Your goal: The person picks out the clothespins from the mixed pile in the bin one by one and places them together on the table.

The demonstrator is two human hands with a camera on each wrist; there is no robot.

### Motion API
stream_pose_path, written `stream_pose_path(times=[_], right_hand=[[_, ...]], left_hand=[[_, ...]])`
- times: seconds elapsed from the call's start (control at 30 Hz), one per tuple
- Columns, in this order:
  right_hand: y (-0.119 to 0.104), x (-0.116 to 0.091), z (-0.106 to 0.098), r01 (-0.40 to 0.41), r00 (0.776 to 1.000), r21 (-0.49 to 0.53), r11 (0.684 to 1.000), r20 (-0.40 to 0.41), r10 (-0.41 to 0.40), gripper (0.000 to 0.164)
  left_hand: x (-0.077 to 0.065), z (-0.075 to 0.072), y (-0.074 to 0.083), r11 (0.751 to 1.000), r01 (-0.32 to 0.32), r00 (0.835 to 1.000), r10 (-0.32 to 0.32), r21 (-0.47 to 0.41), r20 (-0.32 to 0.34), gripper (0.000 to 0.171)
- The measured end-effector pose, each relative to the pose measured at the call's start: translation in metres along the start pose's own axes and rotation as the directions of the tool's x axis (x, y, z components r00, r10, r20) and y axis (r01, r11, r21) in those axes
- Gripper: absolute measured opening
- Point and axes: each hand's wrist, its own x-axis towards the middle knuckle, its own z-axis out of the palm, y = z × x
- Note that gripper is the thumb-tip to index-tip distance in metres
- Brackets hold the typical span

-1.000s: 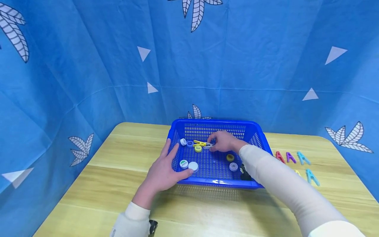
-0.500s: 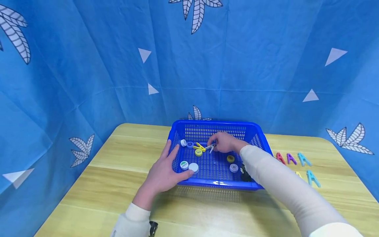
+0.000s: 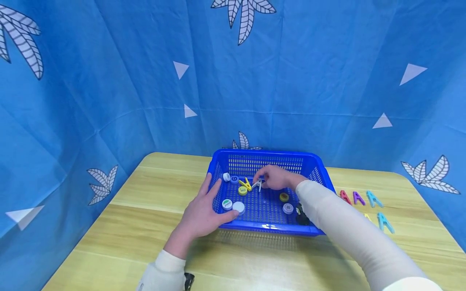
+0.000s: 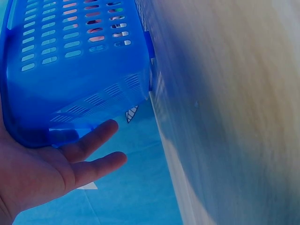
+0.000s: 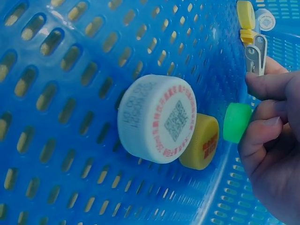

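Observation:
A blue plastic basket [image 3: 269,226] sits on the table with several bottle caps inside. My right hand [image 3: 276,178] reaches into it and pinches a grey-white clothespin [image 5: 256,55] between thumb and forefinger. Just left of that, a yellow clothespin [image 3: 246,184] lies by a yellow cap [image 3: 242,190]. In the right wrist view a green cap [image 5: 237,123] is close to my fingers; the head view hides it. My left hand [image 3: 202,210] rests at the basket's front left corner. Its fingers are straight and spread along the outside, as the left wrist view [image 4: 37,178] confirms, with the thumb over the front rim.
Red [image 3: 345,197], purple [image 3: 358,198] and light-blue clothespins [image 3: 374,199] lie in a row right of the basket. Another light-blue one [image 3: 385,223] and a partly hidden yellow one are nearer. A black object [image 3: 302,217] is in the basket's front right corner. Blue cloth hangs behind.
The grey-white clothespin has turned, its legs now pointing toward the front left. Beside it the yellow clothespin has swung round. My right hand has shifted slightly; my left hand keeps its place.

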Motion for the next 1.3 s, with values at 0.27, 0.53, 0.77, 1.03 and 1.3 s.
stream_pose_path(times=[0.27,0.53,0.77,1.03,1.3], right_hand=[[0.0,0.002,-0.001,0.045,0.999,0.021,0.999,0.015,-0.045,0.032],[-0.004,-0.002,-0.005,0.066,0.997,0.059,0.996,0.037,-0.069,0.031],[-0.006,-0.003,-0.006,0.093,0.994,0.075,0.993,0.043,-0.096,0.032],[-0.01,-0.007,-0.01,0.121,0.989,0.119,0.985,0.075,-0.13,0.031],[-0.011,-0.014,-0.019,0.063,0.988,0.115,0.991,0.131,-0.078,0.037]], left_hand=[[0.0,0.0,0.0,1.0,0.001,1.0,-0.001,-0.002,-0.002,0.107],[-0.001,-0.001,0.001,1.0,-0.002,1.0,0.002,0.006,0.004,0.108],[-0.001,-0.001,0.001,1.0,-0.001,1.0,0.001,-0.002,0.002,0.103],[-0.001,-0.001,0.003,1.0,0.012,1.0,-0.012,0.003,0.011,0.107],[-0.001,-0.001,0.004,1.0,0.013,1.0,-0.013,-0.001,0.006,0.104]])
